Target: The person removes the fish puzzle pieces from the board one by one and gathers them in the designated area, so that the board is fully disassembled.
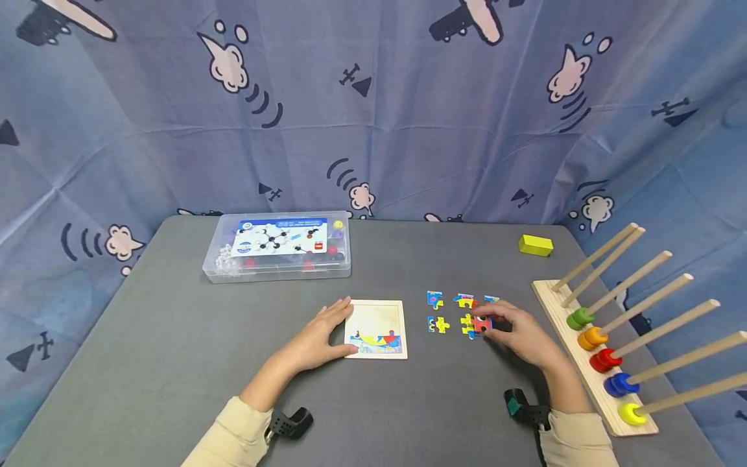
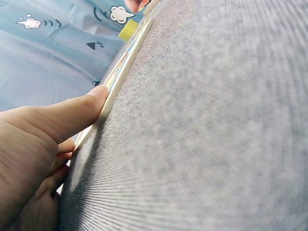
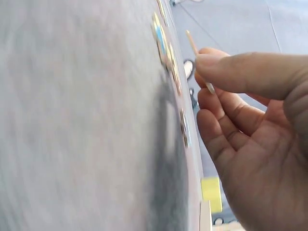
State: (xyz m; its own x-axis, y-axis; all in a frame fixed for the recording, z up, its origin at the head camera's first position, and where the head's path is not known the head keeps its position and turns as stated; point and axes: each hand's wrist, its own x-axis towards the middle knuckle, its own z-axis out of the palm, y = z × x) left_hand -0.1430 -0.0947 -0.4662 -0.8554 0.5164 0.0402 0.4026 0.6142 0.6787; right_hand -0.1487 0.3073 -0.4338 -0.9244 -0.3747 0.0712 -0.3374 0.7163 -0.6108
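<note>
Red, right of centre, a puzzle piece (image 1: 482, 324) the right hand (image 1: 524, 332) pinches could, dragged low, scatter loose pieces (image 1: 443, 325), while the left hand (image 1: 315, 337) touches the central tray (image 1: 404, 332).

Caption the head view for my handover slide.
Left hand touches the wooden puzzle tray while the right hand pinches a red piece near other loose pieces.

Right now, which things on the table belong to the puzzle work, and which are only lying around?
In use, it seems:
- tray, partly filled, the left hand touching its edge
- red piece, pinched by the right hand
- loose pieces, beside the tray

Apparently just lying around, untouched:
- clear box
- yellow block
- ring rack
</note>
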